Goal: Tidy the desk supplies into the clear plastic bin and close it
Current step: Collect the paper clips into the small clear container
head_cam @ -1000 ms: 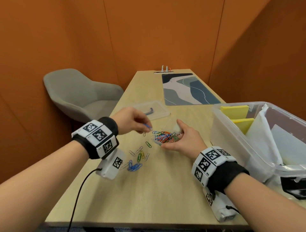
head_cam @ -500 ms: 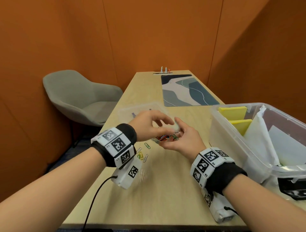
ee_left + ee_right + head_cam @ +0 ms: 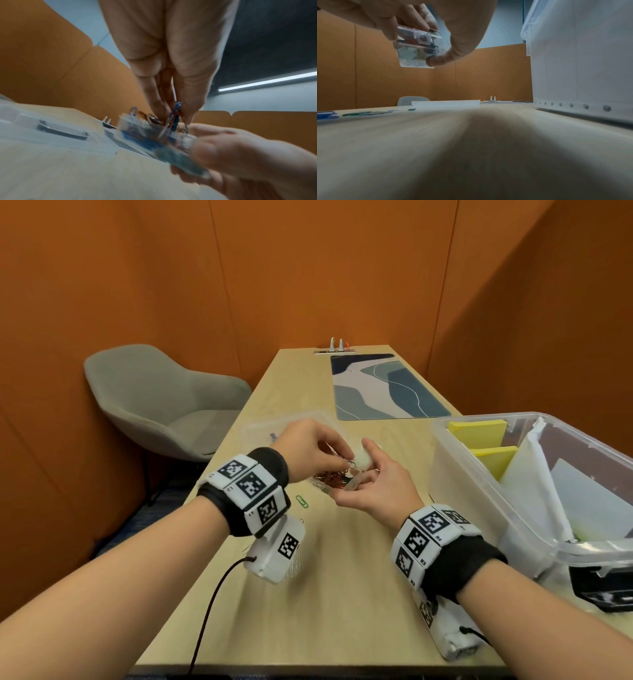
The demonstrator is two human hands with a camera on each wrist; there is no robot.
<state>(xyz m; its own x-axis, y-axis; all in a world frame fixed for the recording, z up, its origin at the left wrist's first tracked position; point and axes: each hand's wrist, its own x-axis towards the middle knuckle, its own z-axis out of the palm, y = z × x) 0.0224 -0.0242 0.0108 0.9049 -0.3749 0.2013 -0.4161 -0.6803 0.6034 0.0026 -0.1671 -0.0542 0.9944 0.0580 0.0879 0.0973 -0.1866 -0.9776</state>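
Spillage is the main risk: the right hand [image 3: 371, 491] cups a small clear paperclip box [image 3: 417, 47] above the desk [image 3: 342, 594], thumb and fingers curled round it, and the box looks tilted and pretty full of colored clips. The left hand [image 3: 310, 450] pinches a few paperclips [image 3: 175, 115] between thumb and fingertips right over the box mouth, touching or nearly touching the clips already in there; can't tell which, since the left wrist view is blurred. If the pinch lets go off-center, or the box tips more, clips prob slide out & scatter back onto the desk. Wire clips also hook together, so pulling the fingers away could drag some out again. Loose clips [image 3: 368, 113] lie left of the box on the desk, one green clip [image 3: 302, 501] just below-left of it, so more trips are needed, each w/ the same risk. The clear plastic bin [image 3: 479, 474] stands right of the box, open, w/ yellow pads and white sheets inside. Its lid [image 3: 274, 429] lies flat beyond the box on the far-left side; papers sticking up could stop it closing flush.
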